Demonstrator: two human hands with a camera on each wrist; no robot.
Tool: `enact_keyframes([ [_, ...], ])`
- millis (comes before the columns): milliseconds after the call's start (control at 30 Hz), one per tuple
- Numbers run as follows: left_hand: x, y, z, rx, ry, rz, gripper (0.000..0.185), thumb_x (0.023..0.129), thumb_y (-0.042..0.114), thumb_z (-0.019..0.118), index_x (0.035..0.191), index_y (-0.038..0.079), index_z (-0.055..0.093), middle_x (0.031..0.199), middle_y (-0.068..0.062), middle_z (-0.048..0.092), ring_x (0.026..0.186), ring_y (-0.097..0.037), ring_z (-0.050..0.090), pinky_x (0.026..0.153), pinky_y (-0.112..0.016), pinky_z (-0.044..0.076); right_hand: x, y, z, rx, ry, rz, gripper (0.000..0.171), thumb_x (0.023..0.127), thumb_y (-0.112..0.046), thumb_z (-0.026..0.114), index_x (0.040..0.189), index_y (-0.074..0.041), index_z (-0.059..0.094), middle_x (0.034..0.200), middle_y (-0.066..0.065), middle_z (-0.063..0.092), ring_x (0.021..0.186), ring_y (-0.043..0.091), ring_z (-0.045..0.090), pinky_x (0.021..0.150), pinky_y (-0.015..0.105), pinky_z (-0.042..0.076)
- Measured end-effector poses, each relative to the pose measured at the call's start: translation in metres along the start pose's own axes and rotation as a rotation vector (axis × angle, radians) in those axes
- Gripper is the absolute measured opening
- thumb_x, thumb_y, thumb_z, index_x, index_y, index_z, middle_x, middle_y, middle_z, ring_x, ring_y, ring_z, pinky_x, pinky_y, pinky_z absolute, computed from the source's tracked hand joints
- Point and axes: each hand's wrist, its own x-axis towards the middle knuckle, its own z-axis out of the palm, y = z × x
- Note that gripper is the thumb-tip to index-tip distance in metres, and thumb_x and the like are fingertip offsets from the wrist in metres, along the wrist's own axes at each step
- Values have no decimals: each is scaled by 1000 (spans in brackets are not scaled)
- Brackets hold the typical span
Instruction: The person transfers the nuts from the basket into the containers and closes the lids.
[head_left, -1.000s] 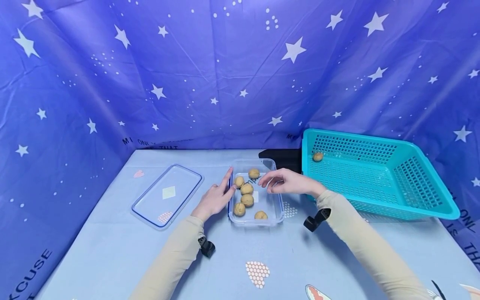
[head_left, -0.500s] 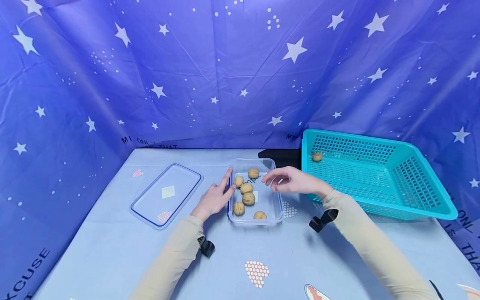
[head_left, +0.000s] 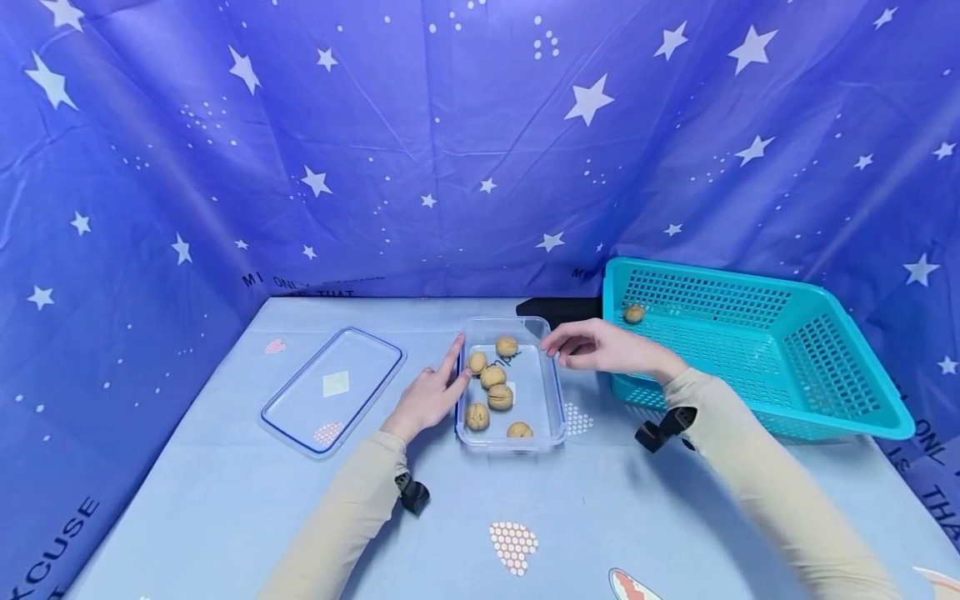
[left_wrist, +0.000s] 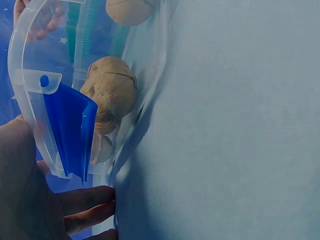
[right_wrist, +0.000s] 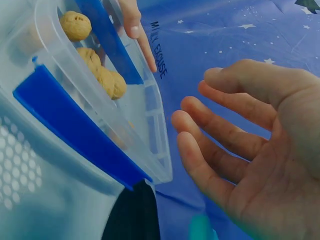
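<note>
A clear plastic food container (head_left: 536,417) with blue side latches stands without its lid on the table; several walnuts (head_left: 500,397) lie loose inside. My left hand (head_left: 429,398) holds its left wall, thumb over the rim and index finger stretched along the outside. In the left wrist view, other fingers (left_wrist: 87,197) rest low beside the blue latch (left_wrist: 72,132). Above the right rim is my right hand (head_left: 600,346), its fingers loosely bent, with nothing in it. The right wrist view shows that palm and the right hand's fingers (right_wrist: 220,137) apart from the container.
A turquoise basket (head_left: 750,350) stands at the right with one walnut (head_left: 634,313) in its far left corner. Left of the container lies the blue-rimmed lid (head_left: 335,392). Behind hangs a blue star-printed curtain (head_left: 450,150). A black strip (head_left: 562,310) lies at the table's back.
My right hand has drawn back to the right and slightly up, from over the container's middle to its right rim. A walnut has shifted slightly right. My left hand stays put.
</note>
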Motion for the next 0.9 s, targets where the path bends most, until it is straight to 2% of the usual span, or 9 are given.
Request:
enact_keyframes([
  [167,0,0,1,-6,-3,-4,63,101,52,34,155,39,6,138,-27,47,121,-46,47,90,-63,43,-8,0,-14,-37,37,-2,30,94,-2,60,124,0,59,115,15,62,98,28,62,84,34,53],
  [333,0,1,2,-3,-4,-10,63,101,52,34,155,39,5,138,-28,47,120,-45,48,89,-62,43,-18,-4,-28,-101,101,-3,27,94,-6,62,122,-4,62,111,8,65,99,24,62,83,32,53],
  [567,-1,2,1,-5,-1,-5,63,101,50,35,155,38,6,137,-27,48,120,-45,48,88,-61,44,-30,-15,-53,-151,140,76,29,96,-12,60,125,-6,60,115,9,62,102,27,61,85,33,52],
  [733,-1,2,0,-6,2,-2,63,101,49,36,156,36,7,137,-27,48,120,-44,49,89,-61,44,-36,-20,-67,-155,166,108,30,97,-12,59,127,-6,59,119,13,60,101,32,60,79,34,53],
  [900,-1,2,0,-3,3,-3,63,101,49,35,155,38,6,138,-27,48,120,-44,48,89,-61,44,-40,-22,-75,-158,191,150,31,98,-15,58,128,-7,59,123,16,58,100,26,59,77,36,52],
])
